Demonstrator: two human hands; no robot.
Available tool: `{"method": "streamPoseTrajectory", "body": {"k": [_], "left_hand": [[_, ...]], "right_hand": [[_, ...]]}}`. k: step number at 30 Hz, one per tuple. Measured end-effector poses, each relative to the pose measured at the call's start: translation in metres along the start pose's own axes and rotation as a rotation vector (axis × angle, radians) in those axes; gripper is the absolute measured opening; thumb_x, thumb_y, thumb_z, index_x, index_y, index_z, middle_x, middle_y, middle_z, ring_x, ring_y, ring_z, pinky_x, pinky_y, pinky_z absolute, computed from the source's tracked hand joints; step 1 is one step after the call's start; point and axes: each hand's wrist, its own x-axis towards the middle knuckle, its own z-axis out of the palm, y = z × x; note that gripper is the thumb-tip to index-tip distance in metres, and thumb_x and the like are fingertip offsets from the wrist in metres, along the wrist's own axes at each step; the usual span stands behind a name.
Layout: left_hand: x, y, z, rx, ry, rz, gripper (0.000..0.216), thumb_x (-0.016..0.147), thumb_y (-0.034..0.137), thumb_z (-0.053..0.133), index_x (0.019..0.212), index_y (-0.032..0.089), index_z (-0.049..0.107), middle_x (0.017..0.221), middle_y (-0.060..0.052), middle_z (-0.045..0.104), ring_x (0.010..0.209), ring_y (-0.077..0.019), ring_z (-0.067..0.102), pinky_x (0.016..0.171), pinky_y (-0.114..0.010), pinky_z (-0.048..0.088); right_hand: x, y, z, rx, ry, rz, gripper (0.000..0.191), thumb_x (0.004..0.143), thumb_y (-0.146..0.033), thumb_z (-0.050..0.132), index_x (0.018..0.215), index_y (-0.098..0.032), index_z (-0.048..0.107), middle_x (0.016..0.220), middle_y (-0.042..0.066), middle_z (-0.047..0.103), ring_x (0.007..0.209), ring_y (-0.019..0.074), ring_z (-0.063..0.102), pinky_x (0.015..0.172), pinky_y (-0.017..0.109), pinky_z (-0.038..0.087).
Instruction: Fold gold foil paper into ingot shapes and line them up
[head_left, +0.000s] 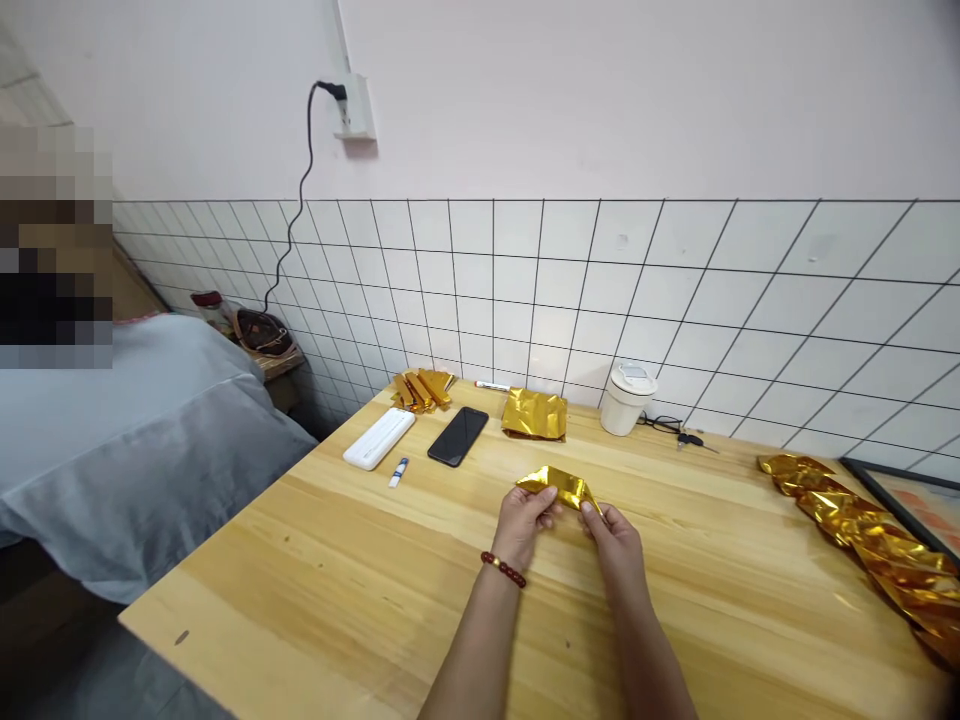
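Note:
A folded piece of gold foil paper [559,486] is held just above the wooden table [360,590] near its middle. My left hand [523,522], with a red bead bracelet on the wrist, pinches the foil's left end. My right hand [619,540] pinches its right end. Both hands have their fingers closed on the foil.
Behind the hands lie a black phone [458,436], a white power bank [379,438], a small white tube [398,472], a flat gold foil stack [534,414], folded gold pieces [421,390], a white lidded cup [628,399] and glasses [664,424]. Crumpled gold foil [870,530] lies at the right edge. A person in grey [112,440] sits at left.

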Motion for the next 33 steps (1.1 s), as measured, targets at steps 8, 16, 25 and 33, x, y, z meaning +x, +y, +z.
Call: {"method": "streamPoseTrajectory", "body": {"k": [8,16,25,33], "left_hand": [[-0.001,-0.001,0.004,-0.046,0.024,-0.047,0.049,0.047,0.043,0.094,0.078,0.012,0.073,0.071,-0.005,0.070,0.049,-0.0063,0.057,0.042,-0.016,0.033],[-0.002,0.002,0.004,-0.166,0.040,-0.083,0.052,0.053,0.046,0.092,0.086,0.011,0.072,0.072,-0.003,0.069,0.053,-0.0063,0.059,0.044,-0.015,0.037],[-0.003,-0.006,0.010,-0.084,-0.005,-0.044,0.054,0.053,0.049,0.091,0.084,0.010,0.072,0.070,-0.004,0.069,0.053,-0.0071,0.060,0.046,-0.016,0.038],[-0.002,-0.009,0.011,-0.023,0.015,-0.002,0.051,0.047,0.047,0.093,0.071,0.010,0.070,0.058,-0.001,0.062,0.046,-0.0060,0.053,0.042,-0.017,0.030]], "right_hand": [[-0.002,-0.004,0.002,0.017,0.103,0.007,0.050,0.069,-0.071,0.069,0.068,-0.022,0.067,0.062,0.002,0.063,0.062,0.0181,0.054,0.063,0.030,0.045],[-0.003,-0.006,0.003,0.173,0.126,0.041,0.047,0.064,-0.062,0.080,0.080,-0.019,0.068,0.067,0.000,0.066,0.061,0.0136,0.053,0.064,0.027,0.044],[0.001,0.000,0.003,0.353,0.173,0.054,0.054,0.051,-0.051,0.091,0.087,-0.019,0.065,0.068,-0.003,0.066,0.058,0.0103,0.054,0.062,0.025,0.046],[-0.001,0.003,0.003,0.253,0.113,-0.004,0.046,0.060,-0.052,0.087,0.082,-0.018,0.067,0.066,-0.003,0.064,0.058,0.0107,0.053,0.061,0.024,0.045]]}}
